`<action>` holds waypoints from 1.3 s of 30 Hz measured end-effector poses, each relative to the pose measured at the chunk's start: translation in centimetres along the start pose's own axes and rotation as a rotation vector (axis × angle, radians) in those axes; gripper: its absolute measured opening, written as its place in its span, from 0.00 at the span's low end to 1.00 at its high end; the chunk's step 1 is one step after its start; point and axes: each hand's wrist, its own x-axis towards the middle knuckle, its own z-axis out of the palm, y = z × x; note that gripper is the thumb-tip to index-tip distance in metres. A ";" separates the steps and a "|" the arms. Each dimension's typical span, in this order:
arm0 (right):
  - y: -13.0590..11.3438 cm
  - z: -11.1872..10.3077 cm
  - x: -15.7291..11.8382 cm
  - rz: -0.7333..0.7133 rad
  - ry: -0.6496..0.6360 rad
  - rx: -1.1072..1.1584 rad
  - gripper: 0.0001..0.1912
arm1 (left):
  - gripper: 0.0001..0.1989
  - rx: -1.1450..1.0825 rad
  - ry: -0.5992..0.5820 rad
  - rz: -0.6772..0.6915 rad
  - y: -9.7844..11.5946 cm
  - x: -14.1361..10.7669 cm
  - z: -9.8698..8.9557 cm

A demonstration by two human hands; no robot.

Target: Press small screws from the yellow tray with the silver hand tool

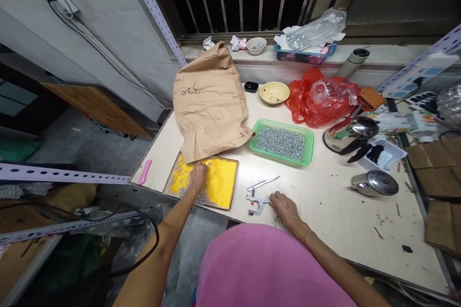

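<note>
My left hand (199, 176) reaches over a shallow yellow tray (225, 184) near the table's front edge. Its fingers are pinched together just above small silver metal pins (183, 178), which lie scattered over the tray's left and front parts. Whatever is between the fingertips is too small to make out. My right hand (284, 206) rests on the table with curled fingers on the handle end of metal hand pliers (257, 201). The pliers lie with their long arms spread apart. Behind them, a green basket (309, 146) is filled with similar metal pins.
A large brown paper bag (211, 105) overlaps the tray's back edge. Farther back are a yellow bowl (274, 98) and red plastic bags (309, 112). On the right stand a kettle (342, 134) and a lidded metal cup (374, 183). A pink-handled tool (144, 171) lies at the left edge.
</note>
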 end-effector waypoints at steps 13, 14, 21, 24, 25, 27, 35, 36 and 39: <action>0.7 -1.0 0.6 -0.017 -0.017 -0.004 0.09 | 0.07 -0.845 -0.408 -0.053 8.1 -6.7 0.7; 0.8 -1.3 0.7 -0.014 -0.002 -0.008 0.09 | 0.07 -0.932 -0.483 -0.086 9.3 -7.8 1.4; 2.6 -3.2 1.9 0.033 0.013 -0.034 0.12 | 0.07 -1.164 -0.588 -0.180 14.4 -9.9 4.5; 3.1 -3.1 2.1 0.004 0.012 -0.034 0.12 | 0.07 -1.096 -0.569 -0.190 15.2 -9.3 4.5; 3.1 -2.9 2.2 0.002 0.012 -0.030 0.12 | 0.07 -1.065 -0.568 -0.188 15.3 -9.2 4.4; 3.2 -2.6 2.2 0.012 0.009 -0.016 0.12 | 0.07 -1.009 -0.568 -0.187 15.6 -9.0 4.3; 3.2 -2.4 2.1 0.014 0.029 -0.001 0.13 | 0.09 -0.882 -0.609 -0.227 16.1 -8.4 4.1; 3.2 -2.5 2.1 0.019 0.025 0.002 0.13 | 0.09 -0.859 -0.611 -0.223 16.2 -8.3 4.1; 3.1 -2.4 2.2 0.037 0.004 0.019 0.14 | 0.08 -0.777 -0.606 -0.203 16.5 -7.9 3.6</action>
